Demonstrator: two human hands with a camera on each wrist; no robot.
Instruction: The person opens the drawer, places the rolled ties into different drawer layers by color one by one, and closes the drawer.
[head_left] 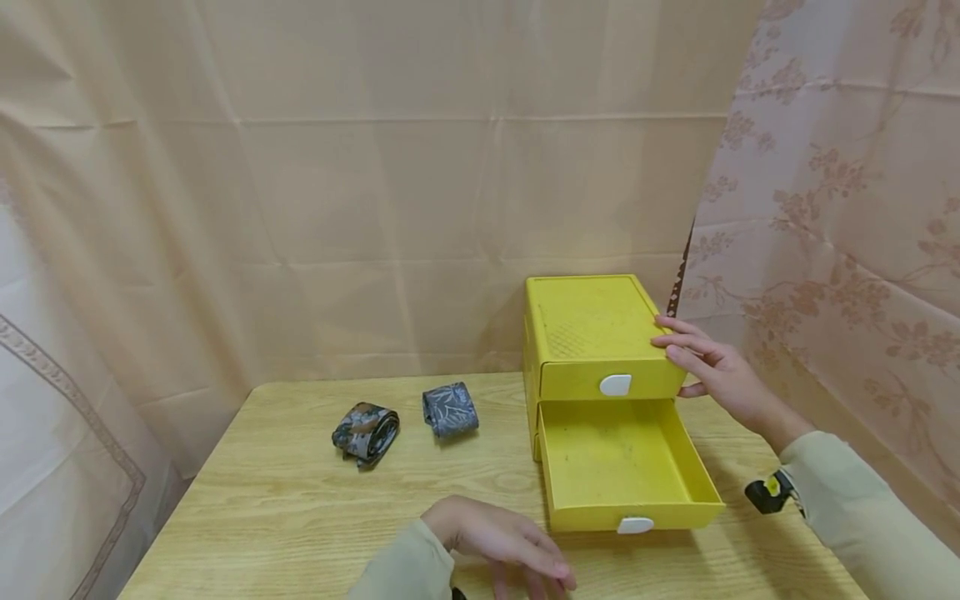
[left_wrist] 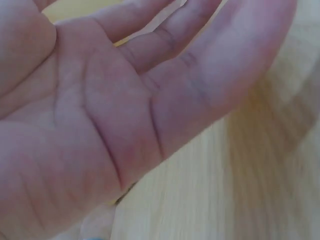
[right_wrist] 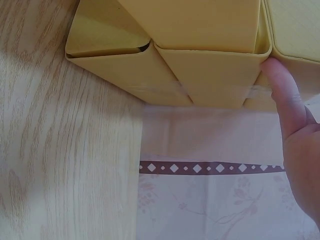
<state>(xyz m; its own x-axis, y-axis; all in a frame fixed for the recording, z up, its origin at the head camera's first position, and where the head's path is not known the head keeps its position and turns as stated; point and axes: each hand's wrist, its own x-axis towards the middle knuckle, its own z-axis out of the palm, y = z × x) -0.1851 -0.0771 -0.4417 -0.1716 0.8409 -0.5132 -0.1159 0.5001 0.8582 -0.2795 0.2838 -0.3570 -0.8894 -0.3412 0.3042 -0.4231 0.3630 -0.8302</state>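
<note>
On a wooden table (head_left: 255, 492) stands the yellow drawer box (head_left: 592, 312), its second drawer (head_left: 618, 467) open. The right hand (head_left: 716, 367), fingers extended, touches the box's right edge; the left hand (head_left: 506, 537), fingers relaxed, is near the drawer. Leftward lie a camouflage roll (head_left: 365, 433) and a grey roll (head_left: 452, 410).

Smooth plastic drawer unit (head_left: 585, 333), wood-grain tabletop (head_left: 285, 492)

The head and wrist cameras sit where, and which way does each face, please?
Head: worn on the head, facing forward and down at the table and yellow drawer unit; left hand, right hand and sleeves show.
Left wrist: on that wrist, facing the left hand's palm, table beyond.
Right wrist: on that wrist, facing the yellow drawer unit's side; part of the right hand shows.
Shared: head and right wrist both show the right hand touching the yellow drawer unit.
</note>
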